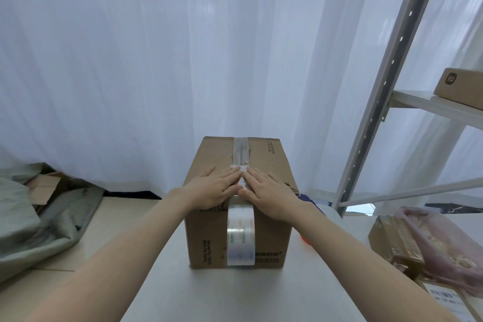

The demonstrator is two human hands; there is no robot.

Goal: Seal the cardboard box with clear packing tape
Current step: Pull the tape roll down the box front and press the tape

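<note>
One brown cardboard box [236, 232] stands upright in the middle of a pale grey tabletop [235, 295], its near face turned toward the viewer. One strip of clear packing tape [240, 235] runs along the centre seam of the box's top and continues down the near face almost to the table. Two bare hands lie flat on the top of the box, palms down, one on each side of the seam. The left hand [213, 189] rests left of the tape and the right hand [271, 192] rests right of it; the fingers of each hand are stretched out straight and close together, grasping nothing, and the fingertips of both hands meet on the tape near the middle of the lid. Behind the box hangs a white sheer curtain [156, 60] across the whole far side. At the far right stands one grey metal shelving rack [386, 81] carrying one flat brown carton [460, 87]. On the table at the near right sits one small brown printed carton [394, 246] beside one pink translucent plastic bag [449, 246]. On the floor at the left lies a heap of grey-green plastic sheeting [31, 222].
</note>
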